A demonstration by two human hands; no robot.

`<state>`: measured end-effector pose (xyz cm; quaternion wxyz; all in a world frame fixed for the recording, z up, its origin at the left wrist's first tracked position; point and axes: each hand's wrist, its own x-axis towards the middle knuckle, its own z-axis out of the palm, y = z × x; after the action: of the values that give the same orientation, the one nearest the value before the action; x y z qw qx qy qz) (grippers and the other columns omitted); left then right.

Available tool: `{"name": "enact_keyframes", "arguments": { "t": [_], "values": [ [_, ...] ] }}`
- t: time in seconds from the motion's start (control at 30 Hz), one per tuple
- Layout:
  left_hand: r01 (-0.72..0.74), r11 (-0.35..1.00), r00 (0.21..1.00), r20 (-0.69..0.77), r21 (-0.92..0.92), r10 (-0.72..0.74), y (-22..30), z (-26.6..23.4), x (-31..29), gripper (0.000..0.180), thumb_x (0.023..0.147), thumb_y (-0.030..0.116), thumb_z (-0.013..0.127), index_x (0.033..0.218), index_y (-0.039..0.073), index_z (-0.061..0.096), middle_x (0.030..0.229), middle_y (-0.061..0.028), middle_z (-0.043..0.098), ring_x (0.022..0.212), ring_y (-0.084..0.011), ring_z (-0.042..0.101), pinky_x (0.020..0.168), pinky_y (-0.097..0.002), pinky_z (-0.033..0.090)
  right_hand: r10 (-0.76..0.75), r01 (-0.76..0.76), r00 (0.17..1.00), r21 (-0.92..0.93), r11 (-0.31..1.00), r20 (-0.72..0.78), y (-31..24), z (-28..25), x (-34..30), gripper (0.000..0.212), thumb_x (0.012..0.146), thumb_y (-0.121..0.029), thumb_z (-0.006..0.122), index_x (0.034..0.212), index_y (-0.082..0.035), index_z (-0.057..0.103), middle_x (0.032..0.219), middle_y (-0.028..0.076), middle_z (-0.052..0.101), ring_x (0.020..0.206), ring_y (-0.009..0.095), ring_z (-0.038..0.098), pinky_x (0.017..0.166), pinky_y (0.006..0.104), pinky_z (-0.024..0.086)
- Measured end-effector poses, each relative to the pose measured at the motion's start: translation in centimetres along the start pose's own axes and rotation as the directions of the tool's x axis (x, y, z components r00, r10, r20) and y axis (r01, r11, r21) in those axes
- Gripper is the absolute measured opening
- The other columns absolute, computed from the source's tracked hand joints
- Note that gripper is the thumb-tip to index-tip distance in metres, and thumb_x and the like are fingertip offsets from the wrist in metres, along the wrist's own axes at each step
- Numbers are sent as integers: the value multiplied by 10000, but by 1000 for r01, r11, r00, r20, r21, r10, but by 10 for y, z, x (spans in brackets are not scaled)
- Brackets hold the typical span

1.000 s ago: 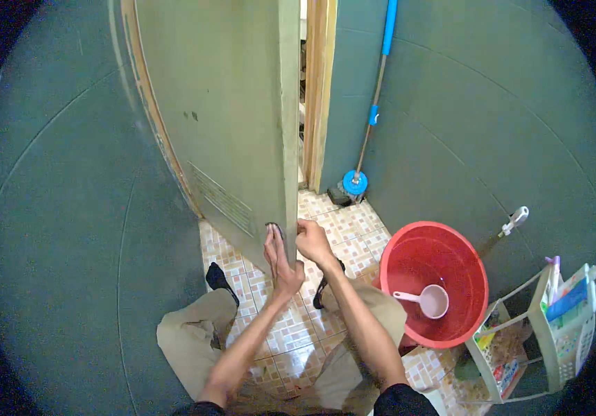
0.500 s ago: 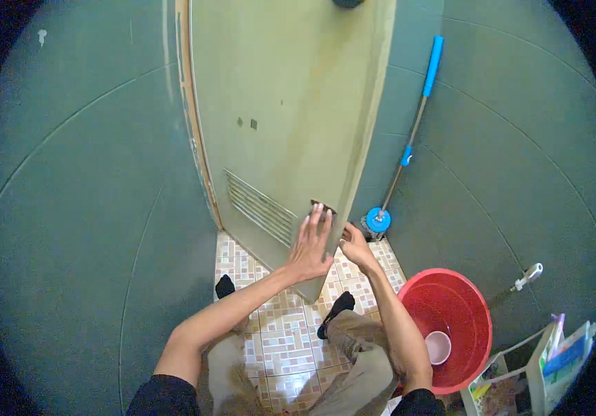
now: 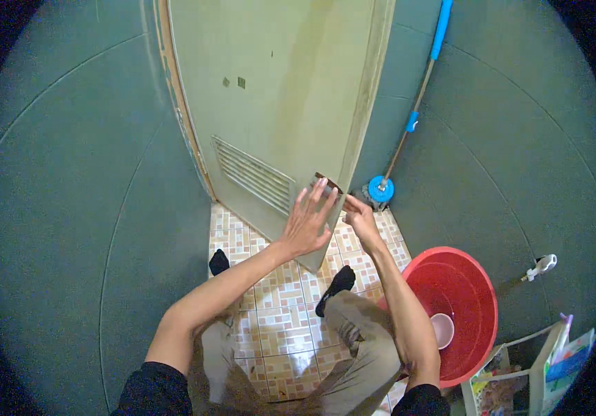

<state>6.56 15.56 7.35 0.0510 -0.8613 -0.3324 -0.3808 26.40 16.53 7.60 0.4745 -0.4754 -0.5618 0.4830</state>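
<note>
A pale yellow-green door (image 3: 291, 90) stands ajar in front of me. Low on its face, close to the free edge, is a dark, rusty-looking hole (image 3: 328, 182), partly covered by a greyish strip or patch that I cannot make out well. My left hand (image 3: 306, 223) lies against the door there, fingers spread and fingertips on the patch just under the dark gap. At the door's free edge is my right hand (image 3: 361, 219), index finger stretched to the edge and the other fingers partly bent. Nothing shows in its grasp.
Left of the patch is a louvred vent (image 3: 253, 173). A blue-handled mop (image 3: 419, 97) leans in the corner behind the door. To my right stand a red tub (image 3: 475, 312) with a pale pink bowl (image 3: 442, 331), a wall tap (image 3: 542, 266) and a rack (image 3: 537, 378) of items. The floor is tiled (image 3: 281, 333).
The view has tilted down, so the door and mop sit higher in the picture. My left fingers stay on the patch; my right index finger has straightened along the door's edge.
</note>
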Motion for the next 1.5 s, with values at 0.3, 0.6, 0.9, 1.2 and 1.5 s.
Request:
{"name": "enact_keyframes", "arguments": {
  "t": [0.3,0.6,0.9,1.2,1.5],
  "values": [
    [107,993,993,-37,-51,-109,24,-28,18,975,795,274,649,1613,26,180,1655,-284,90,1544,-435,132,1216,-611,151,145,-128,987,200,971,-70,-6,16,-11,748,1046,-604,344,1452,1,516,1478,172,544,1385,322,489,1103,540,384],
    [48,999,934,-354,-21,-52,37,-100,131,948,776,196,597,1620,38,196,1654,-280,171,1542,-409,179,1216,-570,151,156,-142,986,180,973,-62,-2,12,-12,813,1032,-664,298,1475,-11,494,1503,156,522,1400,304,471,1096,515,373],
    [19,999,992,-125,-30,-22,37,-41,45,971,753,228,617,1623,71,217,1666,-229,186,1556,-373,178,1220,-586,140,161,-142,985,240,960,-63,-2,17,-6,836,1027,-685,259,1534,-42,432,1565,117,468,1456,283,405,1102,495,346],
    [128,988,899,-411,-87,-152,27,-73,121,955,768,300,620,1616,75,245,1663,-228,198,1547,-380,200,1202,-622,125,155,-147,987,170,974,-33,5,2,-15,867,1021,-704,233,1531,-31,431,1553,152,472,1439,289,422,1129,505,323],
    [1,999,886,-464,35,15,-14,-85,120,892,789,352,576,1598,87,309,1642,-203,280,1528,-339,279,1196,-577,159,194,-176,979,228,958,-61,-1,12,-16,839,1035,-670,274,1455,15,515,1453,170,566,1371,283,486,1108,482,336]
  ]
}}
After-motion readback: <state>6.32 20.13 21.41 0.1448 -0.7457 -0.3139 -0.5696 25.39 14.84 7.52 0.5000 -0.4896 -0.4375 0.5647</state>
